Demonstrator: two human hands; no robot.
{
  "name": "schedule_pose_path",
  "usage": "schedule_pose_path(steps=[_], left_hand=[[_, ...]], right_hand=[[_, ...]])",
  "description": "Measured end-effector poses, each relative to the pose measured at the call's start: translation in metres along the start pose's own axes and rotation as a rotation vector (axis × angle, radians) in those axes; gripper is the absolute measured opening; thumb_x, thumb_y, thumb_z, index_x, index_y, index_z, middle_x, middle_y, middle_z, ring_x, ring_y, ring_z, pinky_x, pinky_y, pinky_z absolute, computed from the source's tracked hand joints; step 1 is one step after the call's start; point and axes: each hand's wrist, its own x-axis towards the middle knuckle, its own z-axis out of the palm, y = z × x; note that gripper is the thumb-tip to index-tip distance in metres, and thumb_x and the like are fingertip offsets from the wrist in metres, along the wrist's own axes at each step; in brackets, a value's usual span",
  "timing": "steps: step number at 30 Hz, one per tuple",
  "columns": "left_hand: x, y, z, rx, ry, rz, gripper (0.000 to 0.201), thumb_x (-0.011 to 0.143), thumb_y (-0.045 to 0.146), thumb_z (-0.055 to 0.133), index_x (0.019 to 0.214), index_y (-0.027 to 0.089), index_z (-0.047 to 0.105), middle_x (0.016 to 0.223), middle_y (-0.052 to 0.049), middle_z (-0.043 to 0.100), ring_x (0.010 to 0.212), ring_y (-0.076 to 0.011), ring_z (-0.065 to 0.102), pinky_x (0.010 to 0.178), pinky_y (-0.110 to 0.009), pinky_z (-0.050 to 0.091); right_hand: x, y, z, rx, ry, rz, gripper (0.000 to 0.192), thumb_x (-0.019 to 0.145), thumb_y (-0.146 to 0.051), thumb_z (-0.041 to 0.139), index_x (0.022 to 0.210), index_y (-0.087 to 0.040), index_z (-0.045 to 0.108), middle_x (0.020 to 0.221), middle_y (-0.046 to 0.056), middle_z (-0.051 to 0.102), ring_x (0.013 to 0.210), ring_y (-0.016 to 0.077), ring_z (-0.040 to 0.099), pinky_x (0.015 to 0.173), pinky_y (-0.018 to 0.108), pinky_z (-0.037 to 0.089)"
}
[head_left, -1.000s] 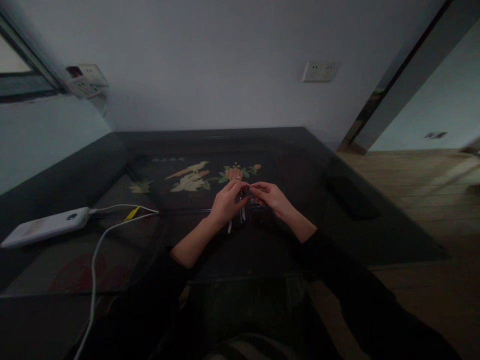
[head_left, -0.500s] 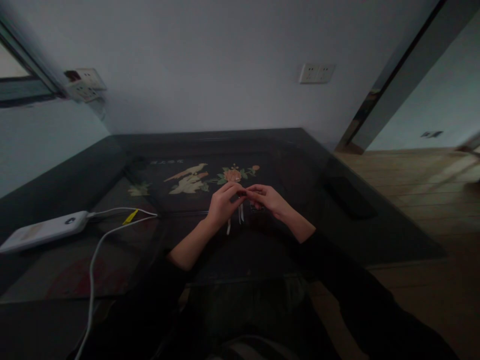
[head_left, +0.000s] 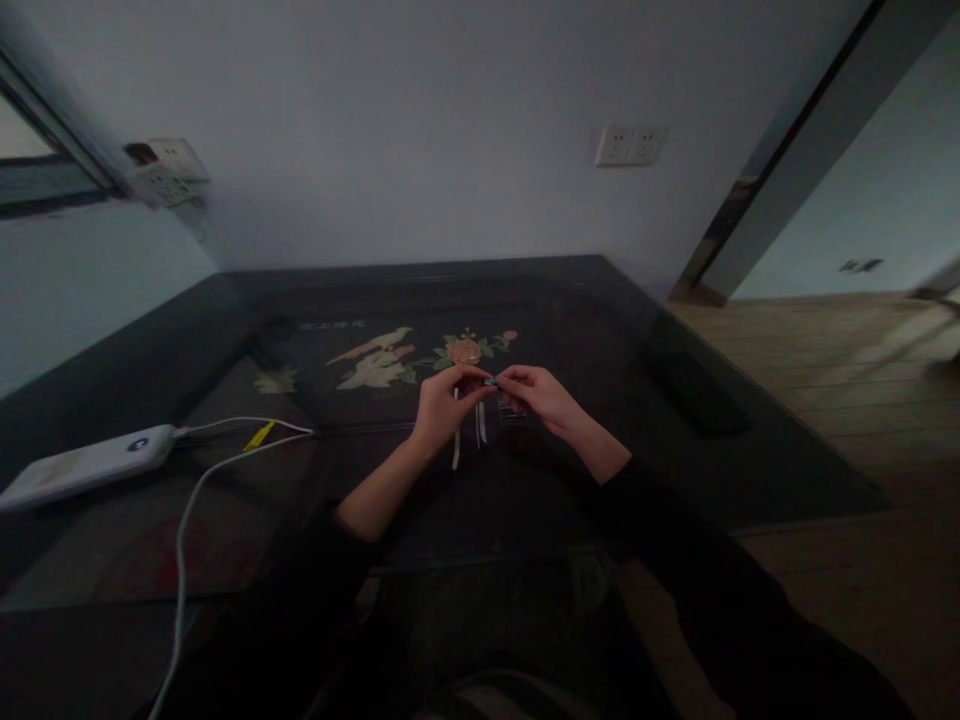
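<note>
Over the middle of the dark table [head_left: 420, 500], my left hand [head_left: 444, 402] and my right hand [head_left: 546, 400] meet fingertip to fingertip. Both pinch a small greenish piece [head_left: 490, 381], too tiny to name. Below the fingers lie thin white strips [head_left: 481, 425], with another white strip [head_left: 456, 445] under my left hand. A small clear item [head_left: 513, 408] sits beneath my right fingers, partly hidden by them.
A white power bank [head_left: 90, 465] with a white cable [head_left: 184, 540] and yellow tag [head_left: 259, 436] lies at the left. A dark flat phone-like object [head_left: 697, 393] rests at the right. Behind the table rises a wall with sockets [head_left: 630, 145].
My fingertips have shifted slightly apart, so the small greenish piece between them now shows. More of the white strips is visible below. Nothing else on the table has moved.
</note>
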Motion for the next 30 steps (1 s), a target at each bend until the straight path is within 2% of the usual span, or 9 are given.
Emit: schedule_pose_path(steps=[7, 10, 13, 16, 23, 30], left_hand=[[0.001, -0.008, 0.002, 0.035, -0.030, -0.026, 0.019, 0.074, 0.026, 0.068, 0.091, 0.018, 0.067, 0.077, -0.002, 0.067, 0.068, -0.0115, 0.060, 0.063, -0.023, 0.048], [0.002, -0.015, 0.003, 0.072, -0.089, -0.042, 0.023, 0.076, 0.023, 0.065, 0.098, 0.019, 0.063, 0.085, -0.003, 0.067, 0.072, -0.0124, 0.060, 0.064, -0.024, 0.047], [0.001, -0.019, 0.005, 0.187, -0.161, -0.010, 0.017, 0.079, 0.019, 0.061, 0.096, 0.019, 0.062, 0.088, -0.003, 0.066, 0.077, -0.0135, 0.060, 0.070, -0.027, 0.048], [-0.003, -0.021, 0.009, 0.280, -0.242, 0.045, 0.013, 0.081, 0.018, 0.056, 0.092, 0.018, 0.063, 0.088, -0.004, 0.065, 0.083, -0.0156, 0.060, 0.078, -0.030, 0.048], [-0.010, -0.023, 0.018, 0.352, -0.379, 0.073, 0.017, 0.083, 0.018, 0.052, 0.096, 0.019, 0.063, 0.097, -0.006, 0.066, 0.095, -0.0189, 0.060, 0.087, -0.036, 0.047], [-0.011, -0.025, 0.019, 0.370, -0.391, 0.062, 0.019, 0.083, 0.019, 0.052, 0.098, 0.019, 0.063, 0.100, -0.006, 0.066, 0.097, -0.0193, 0.059, 0.089, -0.037, 0.046]], right_hand=[[0.001, -0.002, -0.007, -0.121, 0.037, -0.048, 0.023, 0.072, -0.039, 0.067, 0.076, -0.016, 0.061, 0.058, -0.004, 0.054, 0.049, 0.0086, 0.047, 0.049, 0.023, 0.035], [0.005, 0.000, -0.017, -0.337, 0.087, -0.092, 0.019, 0.076, -0.034, 0.063, 0.075, -0.015, 0.062, 0.058, -0.002, 0.056, 0.051, 0.0103, 0.049, 0.051, 0.024, 0.037], [0.011, 0.006, -0.027, -0.592, 0.147, -0.136, 0.014, 0.075, -0.027, 0.064, 0.072, -0.014, 0.066, 0.066, 0.004, 0.064, 0.061, 0.0136, 0.056, 0.058, 0.026, 0.040], [0.013, 0.012, -0.034, -0.752, 0.160, -0.094, 0.012, 0.075, -0.025, 0.064, 0.071, -0.014, 0.067, 0.067, 0.005, 0.065, 0.064, 0.0149, 0.058, 0.059, 0.025, 0.040], [0.014, 0.019, -0.037, -0.870, 0.136, 0.024, 0.011, 0.074, -0.025, 0.066, 0.072, -0.015, 0.069, 0.068, 0.005, 0.066, 0.063, 0.0153, 0.058, 0.057, 0.025, 0.039], [0.014, 0.020, -0.036, -0.917, 0.111, 0.023, 0.010, 0.075, -0.025, 0.065, 0.074, -0.016, 0.069, 0.069, 0.005, 0.067, 0.064, 0.0148, 0.058, 0.057, 0.025, 0.038]])
